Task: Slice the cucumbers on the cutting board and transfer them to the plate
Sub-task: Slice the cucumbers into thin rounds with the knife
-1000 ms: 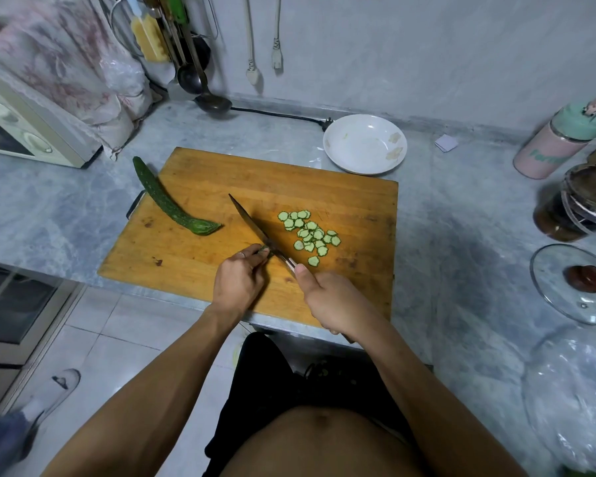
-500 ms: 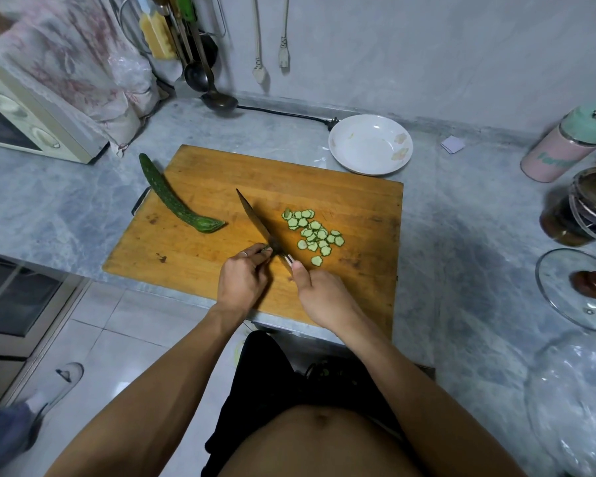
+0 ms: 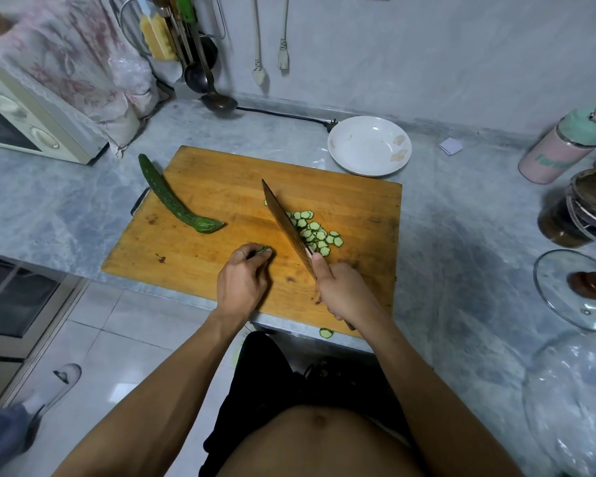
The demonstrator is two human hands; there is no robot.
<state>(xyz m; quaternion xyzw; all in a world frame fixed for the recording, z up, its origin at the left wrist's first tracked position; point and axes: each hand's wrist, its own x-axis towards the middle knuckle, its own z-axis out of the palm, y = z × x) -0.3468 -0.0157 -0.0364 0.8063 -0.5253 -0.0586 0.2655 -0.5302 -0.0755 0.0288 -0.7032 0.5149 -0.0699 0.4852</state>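
A wooden cutting board [image 3: 221,187] lies on the grey counter. A whole cucumber [image 3: 172,201] rests across its left edge. Several thin cucumber slices [image 3: 319,234] sit in a pile right of the knife blade. My right hand [image 3: 344,292] grips the knife [image 3: 284,225], whose blade lies against the slices. My left hand [image 3: 243,282] pinches a small cucumber end [image 3: 264,250], apart from the knife on its left. The white plate [image 3: 369,146] stands beyond the board's far right corner, holding no slices. One stray slice [image 3: 326,332] lies at the counter's front edge.
A toaster oven [image 3: 31,129] stands at the far left, ladles [image 3: 217,98] hang near the wall. A pink tumbler [image 3: 565,146], a dark jar [image 3: 578,208] and a glass lid [image 3: 578,290] occupy the right counter. Another person's foot [image 3: 31,404] is on the floor.
My left hand with the cucumber end has drawn away from the blade to the left. The knife has shifted right against the slice pile, and a slice now lies at the counter's front edge.
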